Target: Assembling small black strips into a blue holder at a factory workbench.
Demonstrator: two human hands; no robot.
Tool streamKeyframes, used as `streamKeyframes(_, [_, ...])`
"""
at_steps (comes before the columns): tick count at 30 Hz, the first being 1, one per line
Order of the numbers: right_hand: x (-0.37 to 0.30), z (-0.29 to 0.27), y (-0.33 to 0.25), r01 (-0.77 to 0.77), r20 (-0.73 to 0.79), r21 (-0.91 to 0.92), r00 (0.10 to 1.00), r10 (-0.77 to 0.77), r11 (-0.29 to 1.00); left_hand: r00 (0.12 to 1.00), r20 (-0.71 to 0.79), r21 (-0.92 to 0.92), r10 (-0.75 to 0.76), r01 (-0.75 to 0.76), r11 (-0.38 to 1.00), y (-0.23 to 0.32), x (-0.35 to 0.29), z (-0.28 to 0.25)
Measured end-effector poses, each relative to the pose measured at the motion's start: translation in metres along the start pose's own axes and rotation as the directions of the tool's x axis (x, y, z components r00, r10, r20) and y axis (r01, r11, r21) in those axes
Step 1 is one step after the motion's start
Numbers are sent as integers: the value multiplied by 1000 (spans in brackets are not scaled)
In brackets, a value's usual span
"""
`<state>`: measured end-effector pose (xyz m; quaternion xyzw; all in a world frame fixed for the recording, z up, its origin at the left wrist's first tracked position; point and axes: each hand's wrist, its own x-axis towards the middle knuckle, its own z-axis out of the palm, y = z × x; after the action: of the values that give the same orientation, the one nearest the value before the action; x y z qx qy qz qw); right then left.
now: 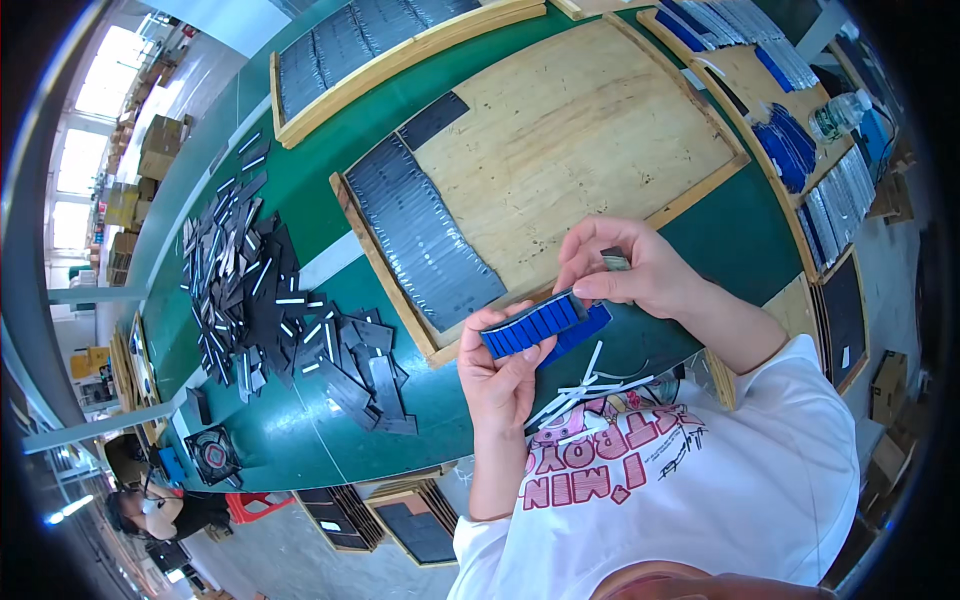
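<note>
A dark strip faced with a row of blue segments (pixel 532 326) is held in my left hand (pixel 497 385), fingers curled around its left end and thumb beneath. My right hand (pixel 625 268) pinches the strip's right end between thumb and fingers. A small grey-green piece (pixel 615 260), perhaps a wrap, shows at a right finger. Below the strip lies another blue piece (pixel 582 334), partly hidden. Close to my shirt, several thin white strips (pixel 580 395) lie in a loose heap. Just beyond my hands is a wooden tray (pixel 590 130), with dark flat strips (pixel 420 235) lined up along its left side.
Loose dark strips (pixel 240 270) form a wide pile on the green table (pixel 300 440) at left. A second filled tray (pixel 380 50) lies at the far side. To the right, a wooden board (pixel 745 90) carries blue and silver strips and a plastic bottle (pixel 840 116). A small fan (pixel 212 455) stands lower left.
</note>
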<state>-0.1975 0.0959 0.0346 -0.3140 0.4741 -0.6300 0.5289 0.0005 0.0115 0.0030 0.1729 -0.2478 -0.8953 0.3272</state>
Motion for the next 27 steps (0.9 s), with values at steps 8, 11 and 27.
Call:
streamKeyframes(8, [1, -4, 2, 10, -15, -47, 1000, -11, 999, 999, -2, 62, 45, -45, 997, -2, -1, 0])
streamKeyframes(11, [0, -6, 2, -37, -23, 14, 999, 38, 999, 998, -10, 98, 69, -68, 993, -2, -1, 1])
streamKeyframes(27, [-1, -4, 1, -23, -60, 39, 998, 25, 999, 994, 4, 165, 108, -107, 980, -3, -1, 3])
